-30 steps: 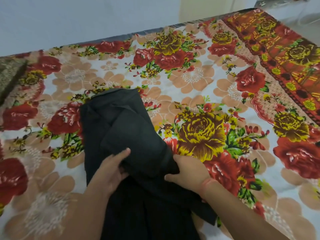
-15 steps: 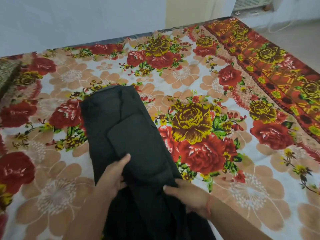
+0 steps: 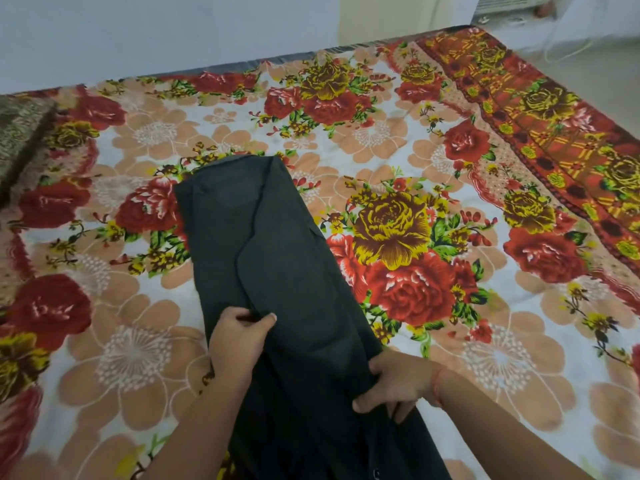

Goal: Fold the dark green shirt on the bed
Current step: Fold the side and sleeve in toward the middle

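Observation:
The dark green shirt [image 3: 277, 258] lies on the flowered bed [image 3: 433, 143] as a long narrow strip, its sides folded inward, running from mid-bed down to the bottom edge of the view. My left hand [image 3: 239, 336] pinches a fold of the cloth on the strip's left side, thumb on top. My right hand [image 3: 398, 382] grips the shirt's right edge lower down, fingers curled round the fabric. The shirt's near end is hidden below the frame.
A brownish patterned cloth or pillow [image 3: 20, 133] sits at the bed's far left. The bed's right border [image 3: 571, 140] is orange-red. Beyond it lie a pale floor and a wall unit [image 3: 502, 8]. A wall runs behind the bed.
The shirt now lies longer and flatter. My left hand has closed onto a fold, and my right hand has slid down the right edge and gripped it. The camera view has shifted.

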